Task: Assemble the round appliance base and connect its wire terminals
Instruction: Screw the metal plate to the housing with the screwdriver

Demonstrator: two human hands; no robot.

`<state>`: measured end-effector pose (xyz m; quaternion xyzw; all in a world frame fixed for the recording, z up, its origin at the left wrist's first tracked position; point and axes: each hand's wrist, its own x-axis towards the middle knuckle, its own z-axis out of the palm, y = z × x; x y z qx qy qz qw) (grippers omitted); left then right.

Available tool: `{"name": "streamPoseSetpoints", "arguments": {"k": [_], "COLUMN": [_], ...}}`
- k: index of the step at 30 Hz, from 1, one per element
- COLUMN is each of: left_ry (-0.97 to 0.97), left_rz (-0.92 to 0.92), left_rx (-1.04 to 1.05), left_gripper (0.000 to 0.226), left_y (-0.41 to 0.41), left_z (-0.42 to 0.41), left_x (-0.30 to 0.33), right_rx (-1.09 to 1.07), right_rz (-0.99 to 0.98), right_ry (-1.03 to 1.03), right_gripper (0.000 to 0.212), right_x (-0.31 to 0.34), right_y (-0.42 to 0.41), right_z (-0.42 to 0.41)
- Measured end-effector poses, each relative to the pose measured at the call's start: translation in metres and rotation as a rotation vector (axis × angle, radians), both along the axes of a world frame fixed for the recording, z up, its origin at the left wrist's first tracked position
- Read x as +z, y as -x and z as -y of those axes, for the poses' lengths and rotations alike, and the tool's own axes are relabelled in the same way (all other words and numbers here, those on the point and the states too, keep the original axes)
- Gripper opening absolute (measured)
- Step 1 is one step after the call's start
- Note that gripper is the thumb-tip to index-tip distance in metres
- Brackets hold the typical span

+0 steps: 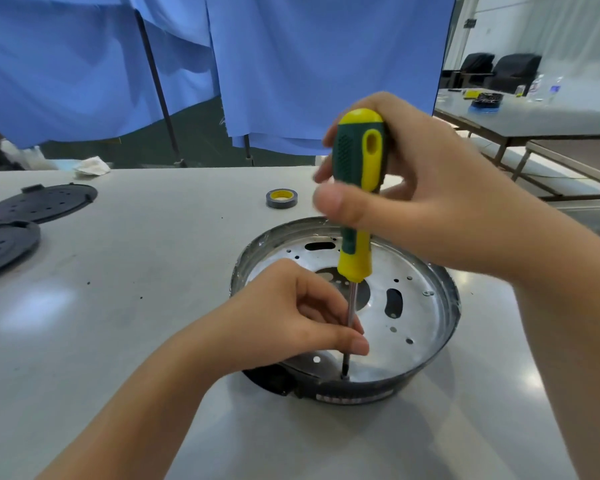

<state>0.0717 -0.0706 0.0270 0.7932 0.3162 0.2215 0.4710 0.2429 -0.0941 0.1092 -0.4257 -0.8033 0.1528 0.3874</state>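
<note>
The green-and-yellow screwdriver [359,188] is gripped upright by its handle in the right hand [413,188], fingers wrapped round it. Its metal shaft is pinched low down between thumb and fingers of the left hand [291,313]. The tip is set at what seems a screw, blurred, near the front rim of the round appliance base [430,327], which rests on the grey table [136,306]. A tape roll [281,198] lies beyond.

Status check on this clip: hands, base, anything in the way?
Right hand grips screwdriver handle; left hand pinches its shaft. Tip down at near rim of round base. Tape roll and black covers lie apart; nothing obstructing.
</note>
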Motion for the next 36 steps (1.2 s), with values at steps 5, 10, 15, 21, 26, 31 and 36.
{"name": "streamPoseSetpoints", "arguments": {"k": [5,10,15,21,26,31,36], "left_ry": [0.078,0.147,0.166,0.076,0.035,0.11,0.161], "left_rz": [0.004,-0.003,-0.026,0.015,-0.001,-0.001,0.008], "left_rx": [-0.038,-0.068,-0.125,-0.032,-0.022,-0.056,-0.118], "left_gripper": [0.014,0.018,0.025,0.014,0.008,0.016,0.022], "left_y": [0.0,0.0,0.001,-0.002,-0.004,-0.002,-0.002], "left_z": [0.001,0.002,0.003,0.002,0.003,0.002,0.003], "left_x": [0.0,0.001,0.001,0.002,-0.001,-0.002,-0.004], "right_rx": [0.445,0.582,0.428,-0.076,-0.203,0.352,0.653], "right_rz": [-0.44,-0.524,-0.482,-0.071,-0.017,-0.485,-0.477], "right_ry": [0.397,0.48,0.386,-0.114,-0.183,0.424,0.498], "right_gripper": [0.054,0.062,0.055,0.056,0.061,0.046,0.06], "right_x": [-0.001,-0.01,-0.01,0.001,-0.005,-0.007,-0.007], "right_y": [-0.02,-0.029,-0.029,-0.014,-0.002,-0.022,-0.043], "right_z": [-0.014,-0.029,-0.028,-0.008,-0.005,-0.022,-0.029]}}
